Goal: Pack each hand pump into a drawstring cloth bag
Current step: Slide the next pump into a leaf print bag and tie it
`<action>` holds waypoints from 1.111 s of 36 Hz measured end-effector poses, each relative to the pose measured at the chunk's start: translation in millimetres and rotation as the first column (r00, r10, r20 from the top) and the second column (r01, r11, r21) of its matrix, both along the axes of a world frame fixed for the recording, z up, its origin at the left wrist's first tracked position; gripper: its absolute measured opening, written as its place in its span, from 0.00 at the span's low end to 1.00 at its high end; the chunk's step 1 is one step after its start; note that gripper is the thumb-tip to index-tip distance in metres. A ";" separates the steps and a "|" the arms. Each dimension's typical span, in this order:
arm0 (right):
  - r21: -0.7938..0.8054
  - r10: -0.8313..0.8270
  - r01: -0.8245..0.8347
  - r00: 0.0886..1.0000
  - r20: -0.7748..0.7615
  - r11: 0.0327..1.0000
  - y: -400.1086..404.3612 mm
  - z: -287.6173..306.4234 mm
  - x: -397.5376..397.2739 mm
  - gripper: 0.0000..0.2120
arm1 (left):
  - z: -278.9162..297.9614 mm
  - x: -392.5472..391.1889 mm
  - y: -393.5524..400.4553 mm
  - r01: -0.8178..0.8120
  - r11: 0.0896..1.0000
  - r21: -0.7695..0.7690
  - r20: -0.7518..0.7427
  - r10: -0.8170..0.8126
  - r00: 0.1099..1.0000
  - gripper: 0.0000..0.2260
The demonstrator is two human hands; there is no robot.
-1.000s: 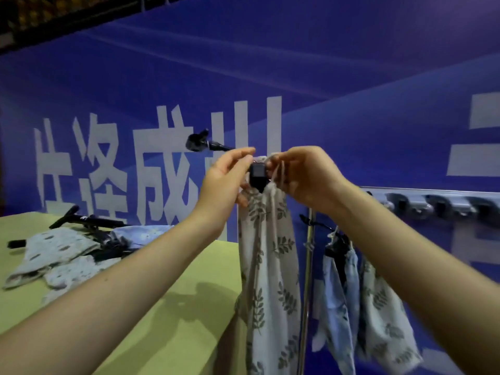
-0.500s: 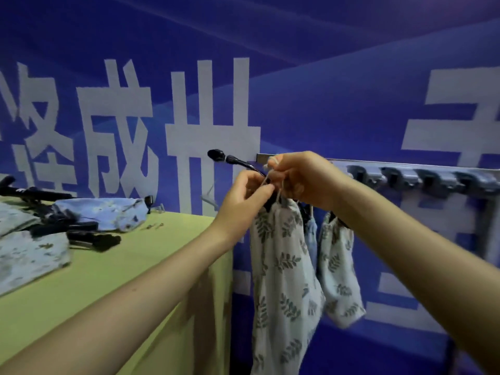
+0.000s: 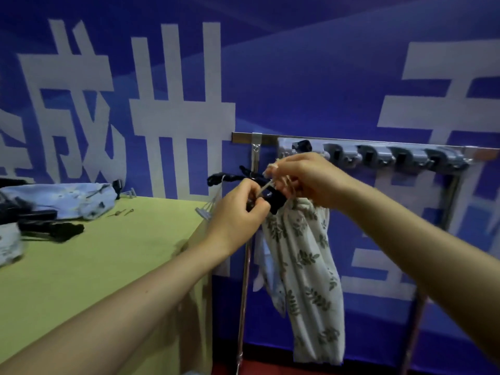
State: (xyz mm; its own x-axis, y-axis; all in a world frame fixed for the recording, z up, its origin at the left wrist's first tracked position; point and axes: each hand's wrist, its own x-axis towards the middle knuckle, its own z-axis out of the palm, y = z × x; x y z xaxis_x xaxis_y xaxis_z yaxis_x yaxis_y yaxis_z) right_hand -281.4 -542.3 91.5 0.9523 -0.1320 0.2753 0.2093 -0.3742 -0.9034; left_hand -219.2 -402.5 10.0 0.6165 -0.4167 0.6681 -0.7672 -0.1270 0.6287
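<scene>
Hanging before a blue banner wall [image 3: 311, 77] with white characters, the leaf-print bag [image 3: 303, 266] dangles beside a green table [image 3: 108, 266]. The left hand [image 3: 238, 212] grasps its black pump top [image 3: 274, 200]; the right hand [image 3: 305, 177] pinches the drawstring [image 3: 266, 188] near the hook rail [image 3: 392, 155].

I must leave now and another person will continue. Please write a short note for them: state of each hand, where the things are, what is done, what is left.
Left hand: pinches the drawstring at the neck of the leaf-print bag.
Right hand: grips the bag's gathered top by the rack.
Things: the pump's black end sticks out of the bag neck. On the green table lie a light blue bag and another black pump.
Done: this pump sits in its bag.
Left: likely finish the cord and hang the bag, then pack the pump on the table.
</scene>
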 end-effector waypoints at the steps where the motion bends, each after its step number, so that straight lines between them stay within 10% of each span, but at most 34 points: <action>1: -0.070 -0.023 0.021 0.999 -0.026 0.997 -4.3 2.1 -2.1 0.09 | -1.1 -0.2 -5.1 -0.003 1.000 -0.005 -0.010 0.003 1.000 0.11; 5: -0.222 -0.109 0.104 0.994 -0.012 0.969 -20.0 6.3 -10.8 0.10 | -1.0 -4.7 -29.5 0.025 0.999 -0.021 -0.026 -0.026 0.999 0.10; 14: -0.010 -0.166 0.166 0.985 0.040 0.986 -72.5 13.3 -20.0 0.07 | 57.6 -20.4 -81.4 0.148 0.906 -0.397 -0.025 -0.172 0.985 0.08; 23: 0.117 -0.078 0.061 0.986 0.145 0.991 -112.2 34.2 -26.5 0.14 | 69.2 17.2 -133.7 0.176 0.966 0.192 0.162 -0.208 0.965 0.13; 26: 0.111 -0.048 0.034 0.991 0.122 0.993 -125.6 37.1 -25.4 0.13 | 62.5 20.3 -146.5 0.233 0.956 0.179 0.035 -0.243 0.969 0.13; 31: 0.025 -0.022 0.020 0.997 0.076 0.999 -147.8 35.2 -21.6 0.12 | 71.4 21.6 -160.5 0.053 0.948 0.314 0.266 -0.142 0.954 0.23; 40: 0.036 0.040 -0.042 0.997 0.068 0.998 -185.0 43.2 -11.8 0.03 | 86.2 30.0 -190.9 0.258 0.934 0.246 0.127 -0.295 0.947 0.06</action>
